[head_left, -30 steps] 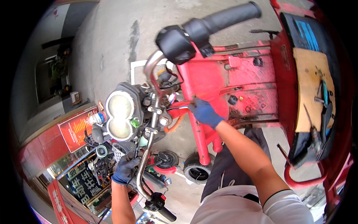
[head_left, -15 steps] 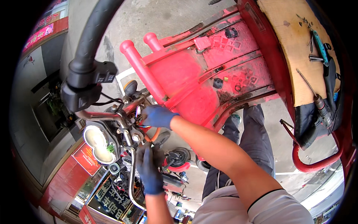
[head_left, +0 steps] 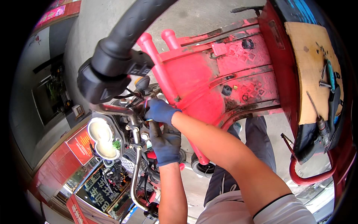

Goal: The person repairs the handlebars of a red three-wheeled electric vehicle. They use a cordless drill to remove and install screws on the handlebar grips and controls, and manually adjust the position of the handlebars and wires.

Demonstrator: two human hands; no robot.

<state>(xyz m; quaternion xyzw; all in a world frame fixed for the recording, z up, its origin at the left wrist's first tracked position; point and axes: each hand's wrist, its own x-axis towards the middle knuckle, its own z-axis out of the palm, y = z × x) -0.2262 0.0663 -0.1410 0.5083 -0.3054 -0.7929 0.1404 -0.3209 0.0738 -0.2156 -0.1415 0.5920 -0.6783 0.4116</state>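
Both hands wear blue work gloves with dark palms and are close together behind the handlebar (head_left: 136,173) of a red three-wheeler. My right hand (head_left: 161,111) is closed, fingertips pinching thin coloured wires (head_left: 145,106) beside the steering head. Just below it, my left hand (head_left: 166,143) is closed too, its fingers bent up toward the same wires; whatever they hold is hidden behind the glove and the right hand. A round-lobed instrument housing (head_left: 102,138) with a cream face stands left of the hands. The black grip and switch block (head_left: 106,74) rise above them.
The red metal body and footboard (head_left: 194,78) stretch to the right. On the seat lies cardboard (head_left: 307,74) with a screwdriver (head_left: 319,121) and teal-handled pliers (head_left: 330,76). A bent red rail (head_left: 313,181) is at lower right. Shopfront signs (head_left: 100,194) stand at lower left.
My left hand has moved up against the right hand, and its fingers now reach in beneath it. The orange corrugated tube seen between the hands is now hidden. The whole view has shifted.
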